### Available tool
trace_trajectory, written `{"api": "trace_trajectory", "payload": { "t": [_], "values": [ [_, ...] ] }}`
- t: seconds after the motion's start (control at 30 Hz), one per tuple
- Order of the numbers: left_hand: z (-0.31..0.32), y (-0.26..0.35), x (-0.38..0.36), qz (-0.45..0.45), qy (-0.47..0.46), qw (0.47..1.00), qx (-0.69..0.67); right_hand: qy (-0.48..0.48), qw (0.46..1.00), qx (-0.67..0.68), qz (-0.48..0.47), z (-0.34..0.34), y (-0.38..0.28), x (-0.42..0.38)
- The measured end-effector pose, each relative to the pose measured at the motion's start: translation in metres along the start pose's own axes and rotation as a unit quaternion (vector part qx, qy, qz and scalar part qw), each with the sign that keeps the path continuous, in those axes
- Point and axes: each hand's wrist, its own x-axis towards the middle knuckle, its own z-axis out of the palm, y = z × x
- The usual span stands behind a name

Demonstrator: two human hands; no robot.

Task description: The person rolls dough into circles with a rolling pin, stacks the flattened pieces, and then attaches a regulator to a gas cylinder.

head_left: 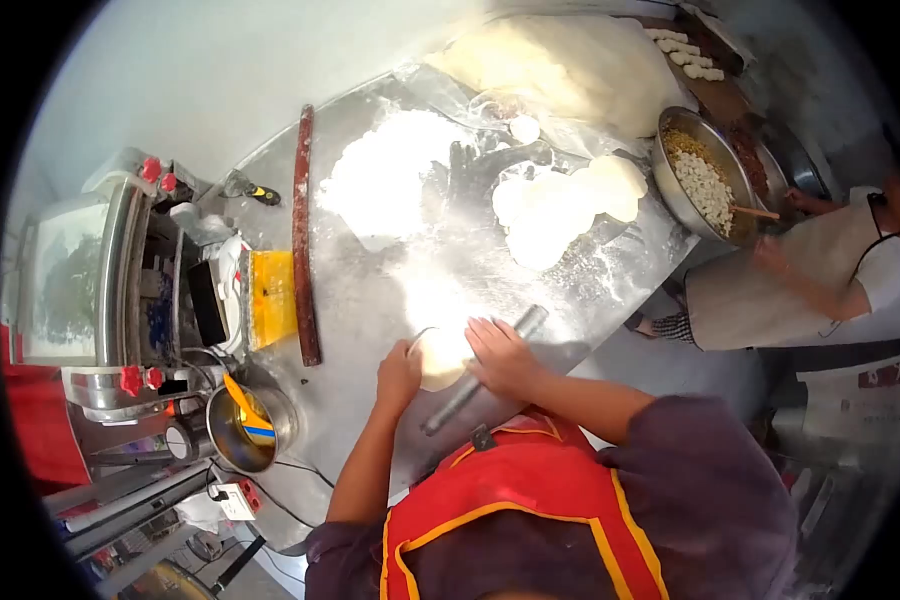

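A round, flat piece of dough (442, 358) lies on the metal table in front of me. My left hand (398, 375) grips its left edge, with the fingertips partly hidden. My right hand (507, 358) rests over a grey rolling pin (454, 404), which lies slantwise along the dough's right side; its ends stick out on both sides of the hand. Farther back, several pale dough rounds (536, 215) overlap in a spread-out pile. White flour (385, 175) covers a wide patch to their left.
A long dark-red rod (304, 240) lies left of the flour, beside a yellow container (272, 298). A metal pot (284, 425) stands front left, near a machine (115, 270). Back right, a co-worker (780, 290) stands by a bowl of filling (667, 180). A large covered dough mass (570, 70) lies behind.
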Motion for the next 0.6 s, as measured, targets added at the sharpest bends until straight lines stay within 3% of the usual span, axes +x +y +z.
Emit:
{"api": "trace_trajectory", "payload": {
  "t": [0.03,0.07,0.2,0.23,0.33,0.37,0.47,0.5,0.57,0.6],
  "values": [
    [-0.001,0.009,0.001,0.001,-0.011,0.999,0.047,0.063,0.998,-0.002,-0.011,0.008,0.000,0.025],
    [-0.006,0.026,0.007,0.003,-0.017,0.995,0.094,0.008,0.999,0.009,0.029,0.015,-0.001,0.054],
    [-0.013,0.080,0.029,-0.036,-0.033,0.987,0.154,0.017,0.998,-0.029,0.054,0.032,0.002,0.126],
    [-0.008,0.063,0.031,0.034,-0.022,0.988,0.148,0.007,0.999,-0.008,0.046,0.028,0.000,0.120],
    [-0.009,0.030,0.025,0.010,0.004,0.987,0.158,-0.044,0.999,-0.001,0.013,0.019,0.004,0.040],
    [-0.010,0.019,0.017,-0.021,0.035,0.995,0.095,-0.101,0.994,0.027,0.025,0.009,0.002,0.012],
    [0.000,-0.011,-0.003,0.032,0.027,0.999,-0.025,-0.115,0.993,0.006,0.016,-0.005,0.002,-0.008],
    [-0.003,-0.007,-0.007,0.008,-0.017,1.000,0.005,0.033,0.999,-0.029,-0.017,0.016,0.001,0.006],
    [-0.011,0.022,0.013,-0.037,-0.092,0.993,0.063,-0.007,0.999,-0.039,0.010,0.028,0.003,0.064],
    [-0.003,0.025,0.021,0.013,0.007,0.996,0.091,-0.019,0.998,-0.044,0.048,0.037,0.004,0.091]
  ]
}}
